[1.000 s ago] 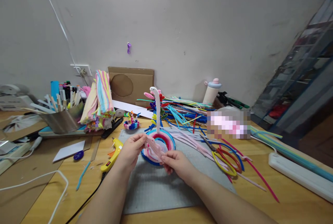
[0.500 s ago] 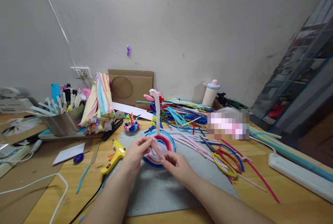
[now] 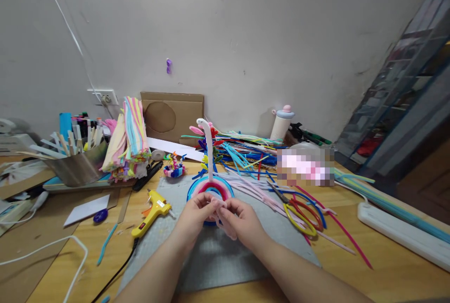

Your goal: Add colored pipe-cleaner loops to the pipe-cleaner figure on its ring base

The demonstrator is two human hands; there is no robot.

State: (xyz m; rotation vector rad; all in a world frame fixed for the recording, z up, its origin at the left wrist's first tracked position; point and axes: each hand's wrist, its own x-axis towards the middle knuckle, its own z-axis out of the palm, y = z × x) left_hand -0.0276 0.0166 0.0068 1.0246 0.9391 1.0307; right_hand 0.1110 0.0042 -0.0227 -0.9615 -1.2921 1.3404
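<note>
My left hand (image 3: 199,213) and my right hand (image 3: 240,221) meet at the middle, both closed on a bundle of pale pink pipe cleaners (image 3: 228,229) that hangs down between them. Just behind the hands is a round coil of blue, white and pink pipe cleaners (image 3: 192,185), partly hidden by my fingers. A white pipe-cleaner stem (image 3: 210,153) with a curved top rises from its back edge. A grey mat (image 3: 218,265) lies under all of this.
On the left lie a yellow hot glue gun (image 3: 152,214) with a black cord and a metal bowl (image 3: 79,169) of sticks. To the right are scissors (image 3: 298,218), loose pipe cleaners (image 3: 242,183) and a white power strip (image 3: 397,232). A bottle (image 3: 280,124) stands at the back.
My hands have come closer together and slightly nearer to me. The pink bundle, stretched between them before, is now gathered and hangs down. The whole view has shifted slightly.
</note>
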